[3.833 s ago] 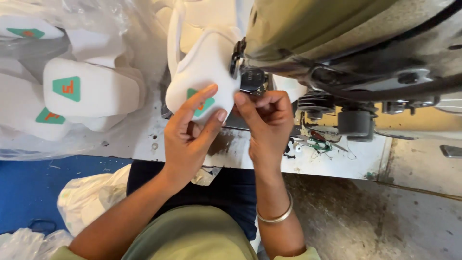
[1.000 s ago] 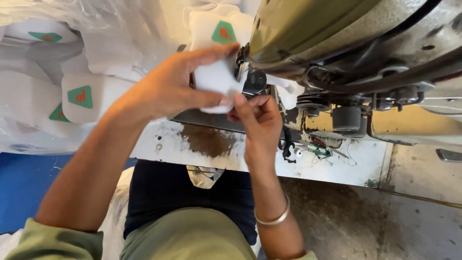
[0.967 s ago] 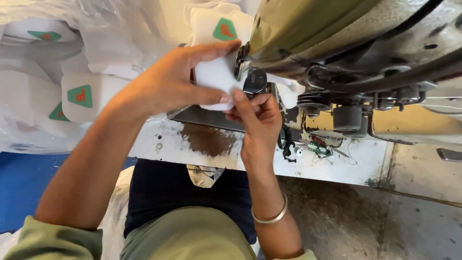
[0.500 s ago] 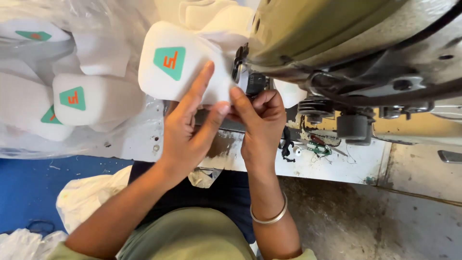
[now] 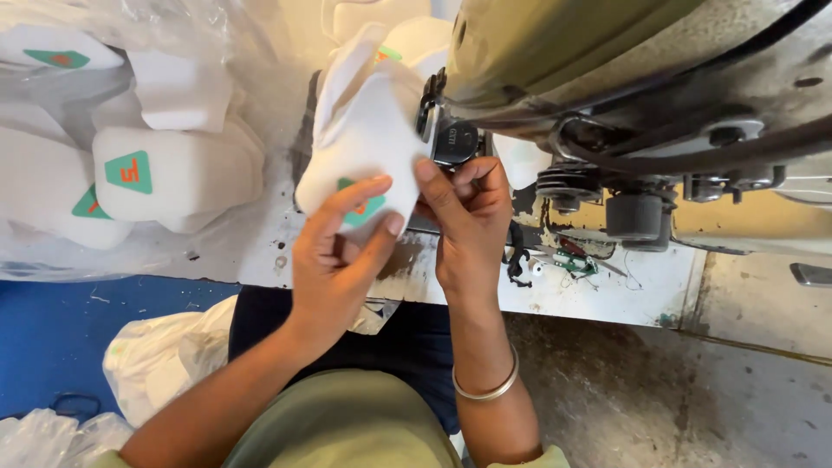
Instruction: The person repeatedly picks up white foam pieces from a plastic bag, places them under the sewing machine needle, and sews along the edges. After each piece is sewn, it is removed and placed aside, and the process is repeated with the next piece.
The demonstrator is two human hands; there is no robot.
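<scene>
Hands apparently grip white piece — tight.

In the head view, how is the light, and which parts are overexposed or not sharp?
Head view: bright, even daylight. The white padded piece between the left hand and right hand is nearly washed out. The clear plastic over the stacked white pieces shows glare. The sewing machine at top right looms large and slightly soft. Both hands look sharp, and the wide lens bends the edges.

White fabric piece turned since half a second ago: green patch moved from upper left of grip to beneath left hand fingertips. Right hand shifted slightly lower beside the grip.
</scene>
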